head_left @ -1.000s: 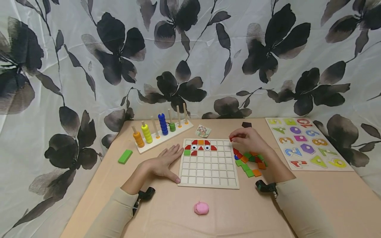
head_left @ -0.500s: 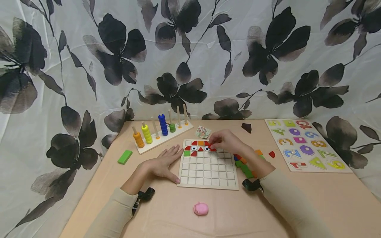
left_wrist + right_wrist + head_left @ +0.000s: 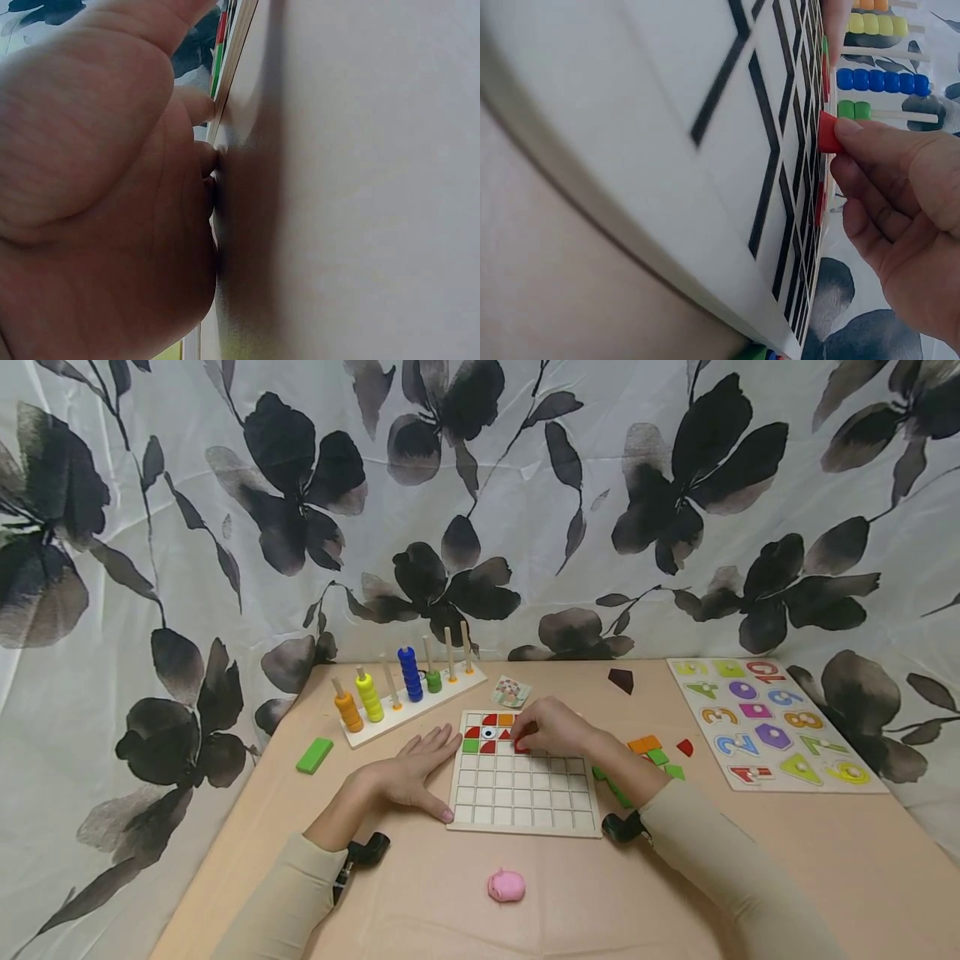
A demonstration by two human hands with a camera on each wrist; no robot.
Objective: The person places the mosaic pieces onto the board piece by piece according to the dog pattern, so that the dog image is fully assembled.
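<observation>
A white grid board (image 3: 525,802) lies on the table, with red, orange, green and eye-patterned tiles set in its upper rows. My right hand (image 3: 558,727) is over the upper part of the board, pinching a red tile (image 3: 829,133) between thumb and fingers at the grid in the right wrist view. It hides some of the tiles behind it. My left hand (image 3: 411,770) rests flat with spread fingers along the board's left edge, thumb at the lower left corner. In the left wrist view, the palm (image 3: 97,172) lies beside the board's edge.
Loose tiles (image 3: 643,745) lie right of the board, partly behind my right forearm. A peg counter with coloured beads (image 3: 411,681) stands at back left near a small picture card (image 3: 512,692). Also around are a green block (image 3: 315,756), a pink lump (image 3: 507,886) and a number puzzle (image 3: 780,727).
My right hand has carried a red tile leftward from the loose pile onto the board, then slightly lower along the grid. The left hand has stayed in place.
</observation>
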